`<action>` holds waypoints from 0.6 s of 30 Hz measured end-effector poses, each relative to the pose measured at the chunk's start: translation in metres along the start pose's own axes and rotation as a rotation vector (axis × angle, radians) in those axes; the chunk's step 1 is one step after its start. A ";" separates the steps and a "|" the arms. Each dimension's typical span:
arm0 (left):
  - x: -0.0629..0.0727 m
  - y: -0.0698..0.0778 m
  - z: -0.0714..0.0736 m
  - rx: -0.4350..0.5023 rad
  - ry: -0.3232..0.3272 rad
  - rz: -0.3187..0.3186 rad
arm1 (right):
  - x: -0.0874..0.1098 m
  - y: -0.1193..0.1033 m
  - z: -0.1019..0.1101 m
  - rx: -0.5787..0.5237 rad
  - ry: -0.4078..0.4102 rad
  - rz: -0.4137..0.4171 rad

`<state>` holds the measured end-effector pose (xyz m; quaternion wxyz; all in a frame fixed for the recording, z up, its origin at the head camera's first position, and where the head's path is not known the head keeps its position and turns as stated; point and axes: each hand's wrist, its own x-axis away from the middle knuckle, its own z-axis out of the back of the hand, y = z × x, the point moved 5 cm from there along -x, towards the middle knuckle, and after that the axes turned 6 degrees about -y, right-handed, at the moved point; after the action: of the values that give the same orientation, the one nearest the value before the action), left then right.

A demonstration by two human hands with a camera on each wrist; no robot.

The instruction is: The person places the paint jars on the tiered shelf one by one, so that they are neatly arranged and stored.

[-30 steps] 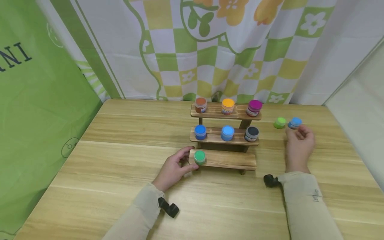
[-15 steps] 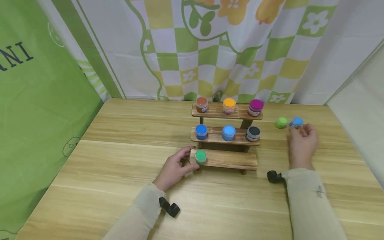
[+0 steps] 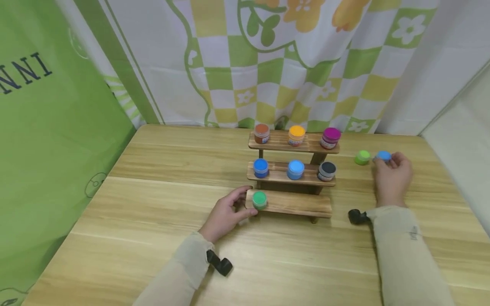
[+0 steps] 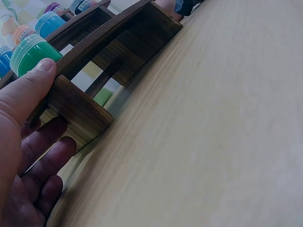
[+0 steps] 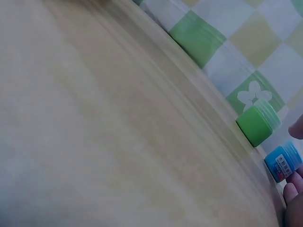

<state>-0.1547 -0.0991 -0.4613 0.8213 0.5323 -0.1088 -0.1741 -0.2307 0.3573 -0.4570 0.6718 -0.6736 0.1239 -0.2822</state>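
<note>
A three-tier wooden stand (image 3: 294,206) holds small paint jars. My left hand (image 3: 226,212) grips the left end of its lowest shelf, thumb at the front edge beside the green jar (image 3: 259,200) and fingers around behind. In the left wrist view the thumb (image 4: 35,87) lies right by the green jar's base. My right hand (image 3: 394,178) is at a light blue jar (image 3: 383,156) on the table, its fingertips on either side. The right wrist view shows one fingertip (image 5: 297,128) apart from this jar and others close under it. A light green jar (image 3: 362,157) stands just left.
Brown (image 3: 262,134), orange (image 3: 296,135) and purple (image 3: 331,138) jars stand on the top shelf. Dark blue (image 3: 261,168), light blue (image 3: 295,169) and black (image 3: 327,171) jars fill the middle one. A checked curtain (image 3: 268,85) hangs behind the table (image 3: 153,195).
My right hand has moved forward and closed in on the light blue jar, covering more of it. The left hand stays at the stand's end. The head view has shifted slightly.
</note>
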 end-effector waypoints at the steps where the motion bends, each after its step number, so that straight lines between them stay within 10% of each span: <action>1: 0.000 0.000 0.000 -0.001 0.001 0.000 | -0.002 -0.001 0.000 0.027 -0.004 0.000; 18: 0.001 0.001 0.000 -0.011 0.000 0.009 | -0.015 -0.003 0.001 0.376 0.025 -0.015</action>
<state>-0.1541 -0.0989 -0.4600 0.8249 0.5275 -0.1102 -0.1709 -0.2431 0.3670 -0.4574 0.7822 -0.5335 0.0723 -0.3135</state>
